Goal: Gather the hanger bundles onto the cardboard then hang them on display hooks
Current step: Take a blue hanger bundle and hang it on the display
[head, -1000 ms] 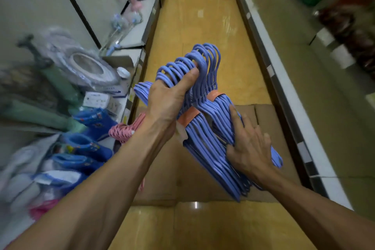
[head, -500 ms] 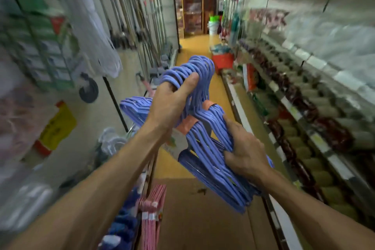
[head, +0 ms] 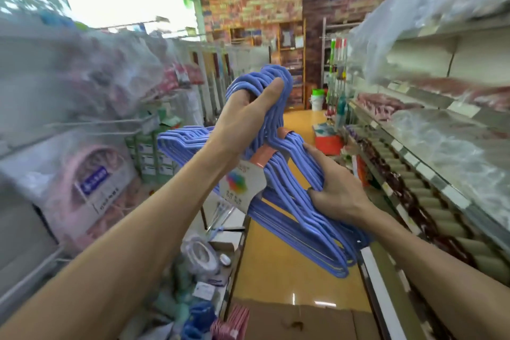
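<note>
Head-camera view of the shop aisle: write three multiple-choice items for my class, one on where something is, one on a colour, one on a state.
1. Where does the flattened cardboard lie?
A. On the floor at the bottom of the view
B. On the top right shelf
C. In the right hand

2. What colour is the band round the hanger bundle?
A. Green
B. Orange
C. Black

3. How is the hanger bundle held?
A. It hangs on a display hook
B. It lies on the floor
C. Both hands grip it in the air

Answers: 1 A, the cardboard shows on the yellow floor below the arms. 2 B, an orange band wraps the blue hanger bundle. 3 C, the left hand grips the hook ends and the right hand grips the shoulders.
</note>
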